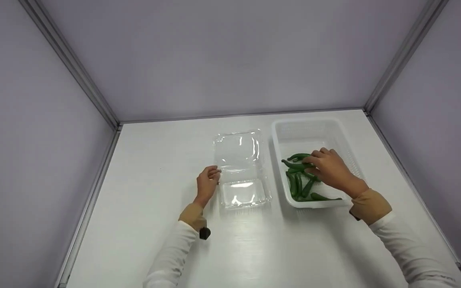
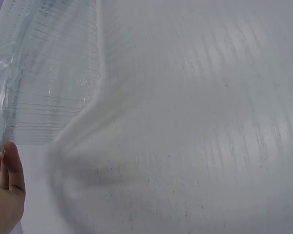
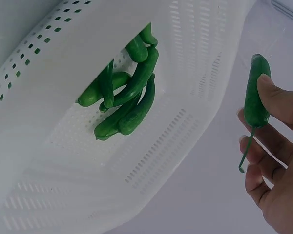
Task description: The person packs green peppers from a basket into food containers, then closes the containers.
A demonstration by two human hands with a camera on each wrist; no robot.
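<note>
A clear plastic clamshell container (image 1: 240,170) lies open on the white table, lid flap away from me. My left hand (image 1: 207,182) touches its left edge with curled fingers; in the left wrist view the fingertips (image 2: 7,180) meet the ridged clear plastic (image 2: 44,83). A white perforated basket (image 1: 314,132) to the right holds several green chili peppers (image 1: 300,182). My right hand (image 1: 328,168) is inside the basket and pinches one green pepper (image 3: 255,95) by thumb and fingers; its thin stem hangs down. The other peppers (image 3: 127,100) lie in a pile on the basket floor.
The white table (image 1: 154,208) is boxed in by pale walls on the left, back and right, with metal rails at the corners. Basket and clamshell stand side by side with a narrow gap between them.
</note>
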